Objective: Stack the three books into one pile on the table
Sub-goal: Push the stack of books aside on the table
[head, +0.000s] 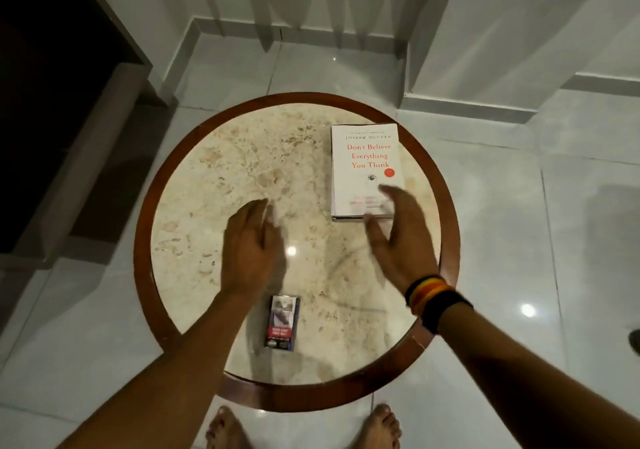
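Note:
A white book [363, 157] with red title lettering lies flat at the right side of the round table [242, 157]; a darker edge under its near end suggests another book beneath it, but how many I cannot tell. My right hand [401, 237] hovers open just over the book's near edge, fingers spread, holding nothing. My left hand [252, 244] is open above the middle of the table, blurred, empty.
A small printed carton [282, 322] lies near the table's front edge, beside my left forearm. The table has a brown wooden rim [142, 240]. Glossy white floor tiles surround it, a dark cabinet stands at left, and my bare feet are below.

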